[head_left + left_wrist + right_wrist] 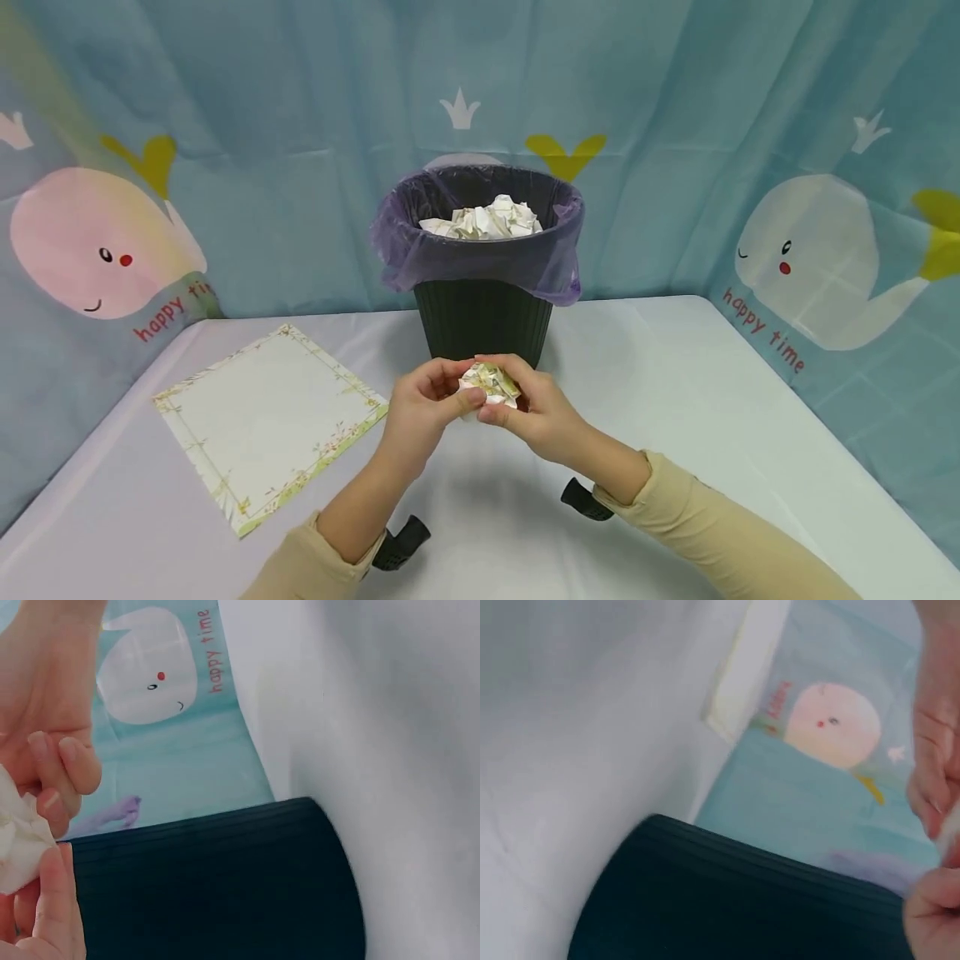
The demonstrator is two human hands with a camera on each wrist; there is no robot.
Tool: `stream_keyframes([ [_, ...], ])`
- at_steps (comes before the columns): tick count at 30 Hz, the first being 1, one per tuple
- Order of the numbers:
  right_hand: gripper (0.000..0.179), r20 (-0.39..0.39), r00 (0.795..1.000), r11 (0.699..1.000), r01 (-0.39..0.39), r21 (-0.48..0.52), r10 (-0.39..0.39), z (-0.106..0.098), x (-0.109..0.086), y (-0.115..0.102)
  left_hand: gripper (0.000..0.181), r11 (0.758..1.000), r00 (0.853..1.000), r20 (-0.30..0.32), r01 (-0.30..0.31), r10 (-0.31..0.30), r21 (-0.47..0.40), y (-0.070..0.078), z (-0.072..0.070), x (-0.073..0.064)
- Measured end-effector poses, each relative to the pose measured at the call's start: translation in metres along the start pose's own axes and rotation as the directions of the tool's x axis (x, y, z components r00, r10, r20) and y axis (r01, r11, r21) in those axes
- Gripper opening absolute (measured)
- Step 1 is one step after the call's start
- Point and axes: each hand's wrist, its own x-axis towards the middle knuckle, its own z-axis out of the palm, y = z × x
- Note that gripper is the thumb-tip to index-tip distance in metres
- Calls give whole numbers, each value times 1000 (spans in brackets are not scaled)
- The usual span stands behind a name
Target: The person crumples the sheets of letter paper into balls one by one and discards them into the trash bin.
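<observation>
Head only: green print (511, 384) on paper ball (491, 386)

a whale-printed blue curtain (330, 100) hangs behind the white table (660, 375).

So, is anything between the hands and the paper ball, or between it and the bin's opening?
The left hand and right hand hold the ball, nothing visible between. Only the bin's front wall and bag, beyond it, visibly stand in the way.

Paper ball (492, 385) — white with yellow-green, purple liner (480, 257), white floral-bordered sheet (270, 417)
</observation>
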Motion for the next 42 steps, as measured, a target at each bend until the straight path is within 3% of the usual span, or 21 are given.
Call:
stream_keyframes([
  [5, 32, -100, 987, 992, 124, -21, -125, 8, 1, 8, 17, 999, 997, -74, 31, -34, -41, -7, 5, 4],
  [8, 30, -121, 989, 996, 84, 30, -80, 7, 3, 9, 17, 1000, 998, -56, 17, -18, -14, -7, 4, 5],
  [10, 31, -122, 993, 995, 16, 97, -4, 3, 5, 7, 20, 999, 1000, 2, -1, 0, 37, -5, 2, 7],
  [12, 33, -124, 989, 984, -60, 168, 81, -4, 6, 5, 28, 997, 995, 102, -23, 15, 73, -3, -1, 9],
  [15, 38, -89, 978, 960, -167, 227, 191, -12, 8, 2, 42, 997, 972, 236, -32, 14, 74, -1, -6, 9],
  [18, 48, -24, 959, 929, -267, 258, 282, -16, 9, -2, 49, 999, 954, 299, -19, 9, 30, -1, -10, 9],
  [22, 50, 64, 939, 891, -342, 298, 338, -17, 11, -5, 47, 997, 957, 289, -46, 26, 62, -1, -11, 9],
  [27, 39, 113, 934, 913, -356, 197, 340, -18, 8, -7, 44, 993, 968, 251, -10, -21, 122, -2, -9, 9],
  [29, 32, 80, 944, 935, -328, 136, 320, -16, 7, -5, 42, 992, 971, 234, 17, -46, 126, -2, -8, 8],
  [32, 20, -30, 968, 965, -247, 90, 250, -9, 6, 2, 36, 992, 980, 186, 50, -71, 114, -2, -5, 9],
  [36, 15, -170, 968, 974, -155, 163, 182, 2, 7, 12, 22, 996, 992, 111, 53, -61, 75, -2, 2, 11],
  [39, 23, -184, 965, 955, -132, 266, 185, 7, 8, 14, 19, 997, 994, 98, 32, -38, 65, -4, 3, 11],
  [42, 25, -143, 965, 960, -189, 207, 221, 4, 9, 9, 19, 997, 992, 119, 25, -34, 69, -5, 0, 10],
])
